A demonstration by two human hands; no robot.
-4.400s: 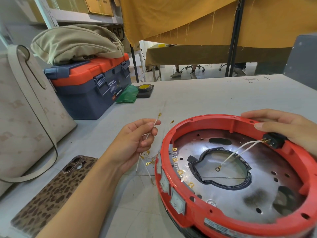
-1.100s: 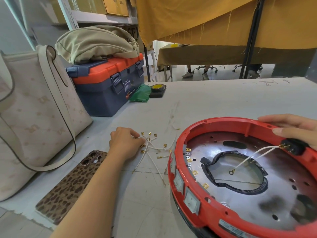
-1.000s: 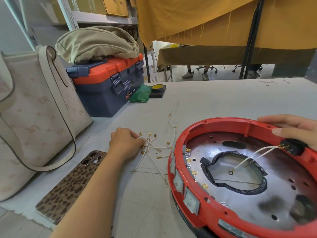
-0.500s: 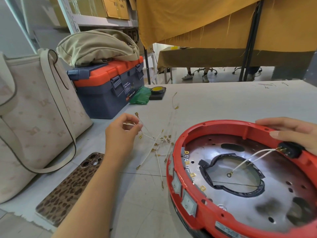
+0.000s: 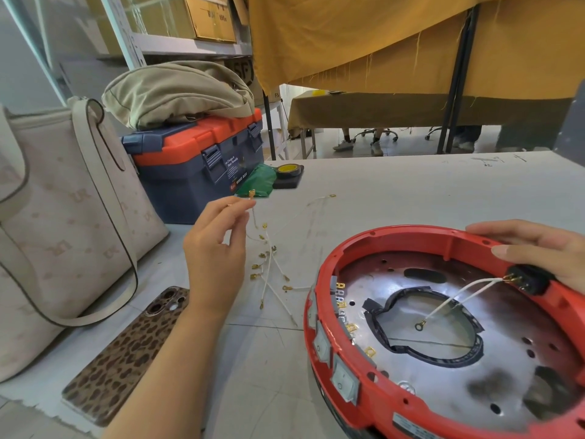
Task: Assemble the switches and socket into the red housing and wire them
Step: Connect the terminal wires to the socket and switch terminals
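— So where does everything sit?

— My right hand lies flat and open on the far rim of the red housing, just behind the black socket. The switches line the wall nearest my left hand, their terminals facing inward.

— And the left?

— Raised, thumb and forefinger pinched on one white wire, brass terminal up, its length hanging down. The spare wires lie on the table between that hand and the housing. I'd judge the left is nearer.
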